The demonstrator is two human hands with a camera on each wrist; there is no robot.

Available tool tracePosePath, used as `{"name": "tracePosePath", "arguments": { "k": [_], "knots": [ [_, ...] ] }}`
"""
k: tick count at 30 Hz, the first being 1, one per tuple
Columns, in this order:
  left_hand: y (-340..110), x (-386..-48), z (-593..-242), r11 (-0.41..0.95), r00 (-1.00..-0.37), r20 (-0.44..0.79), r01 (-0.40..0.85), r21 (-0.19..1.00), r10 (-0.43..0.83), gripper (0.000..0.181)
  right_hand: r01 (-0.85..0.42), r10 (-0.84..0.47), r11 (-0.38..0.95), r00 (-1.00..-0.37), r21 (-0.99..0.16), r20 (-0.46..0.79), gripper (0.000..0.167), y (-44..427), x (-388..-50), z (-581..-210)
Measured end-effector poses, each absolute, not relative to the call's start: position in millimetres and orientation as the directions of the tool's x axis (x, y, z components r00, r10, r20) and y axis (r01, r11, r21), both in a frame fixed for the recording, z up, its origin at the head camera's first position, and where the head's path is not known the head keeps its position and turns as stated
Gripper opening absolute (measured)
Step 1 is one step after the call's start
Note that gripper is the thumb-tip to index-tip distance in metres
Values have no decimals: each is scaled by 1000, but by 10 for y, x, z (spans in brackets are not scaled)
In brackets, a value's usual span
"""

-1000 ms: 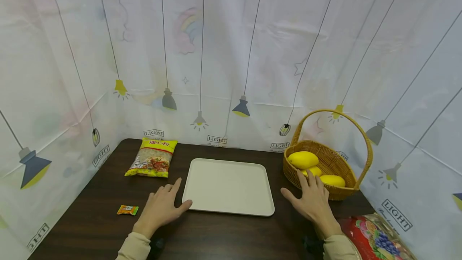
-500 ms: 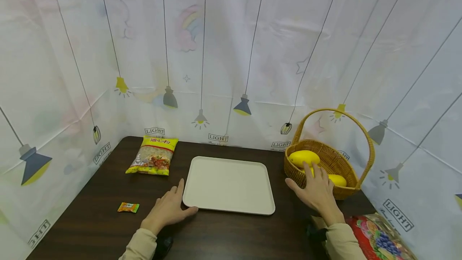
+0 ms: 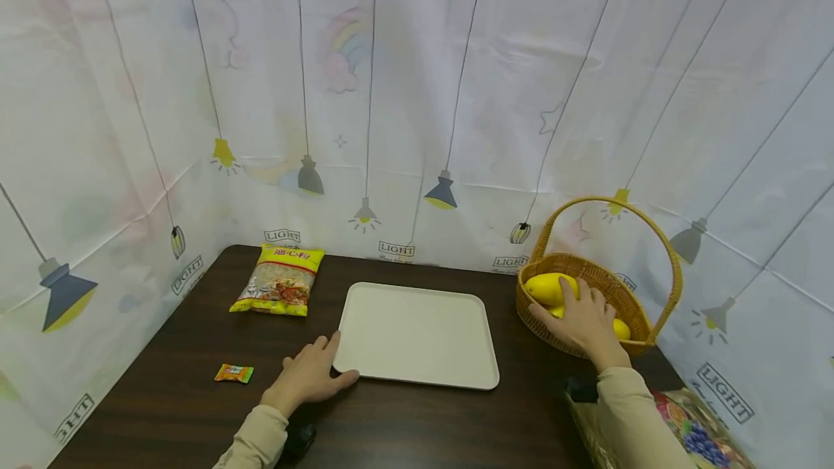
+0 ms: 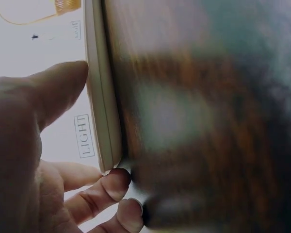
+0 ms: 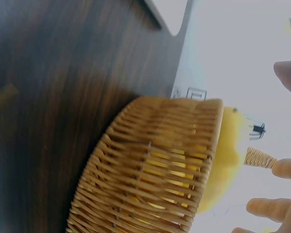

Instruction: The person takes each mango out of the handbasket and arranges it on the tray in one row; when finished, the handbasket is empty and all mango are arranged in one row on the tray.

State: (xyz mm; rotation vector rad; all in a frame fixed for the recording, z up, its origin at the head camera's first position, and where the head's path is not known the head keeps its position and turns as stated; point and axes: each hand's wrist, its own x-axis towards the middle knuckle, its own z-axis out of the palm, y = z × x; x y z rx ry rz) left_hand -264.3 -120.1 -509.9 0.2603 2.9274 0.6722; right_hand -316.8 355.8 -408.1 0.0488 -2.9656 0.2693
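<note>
A cream tray lies on the dark table. At its left front corner my left hand touches the rim, thumb and fingers spread; the left wrist view shows the thumb along the tray's edge. Over the wicker basket at the right, my right hand reaches with spread, slightly bent fingers. Several yellow fruits lie inside, partly hidden by that hand. In the right wrist view the fingers stand above the basket and a yellow fruit; contact cannot be told.
A yellow bag of pasta lies at the back left. Nearer the front left is a small orange and green wrapped packet. A fruit-printed bag lies at the front right, partly under the right sleeve. The basket's tall handle arches over it.
My right hand has moved forward and right, over the fruits in the basket. My left hand has shifted slightly right, to the tray's corner.
</note>
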Motion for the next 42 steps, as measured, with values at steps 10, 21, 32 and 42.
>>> {"name": "tracePosePath", "arguments": {
  "k": [10, 21, 32, 42],
  "knots": [
    [-1213, -2622, -5091, 882, -976, -104, 122, 455, 189, 92, 3, 27, 972, -995, -234, 98, 104, 3657, -3444, -4131],
    [-1219, -2623, -5071, 887, -977, -107, 119, 446, 185, 92, 39, 56, 960, -997, -278, 56, 110, 3640, -3633, -4169],
    [-1196, -2641, -5100, 887, -975, -108, 125, 444, 192, 94, 81, 74, 948, -997, -309, -34, 114, 3719, -3711, -4224],
    [-1199, -2642, -5066, 889, -976, -105, 126, 440, 191, 93, 76, 80, 939, -997, -335, -4, 113, 3715, -3735, -4263]
  ]
}}
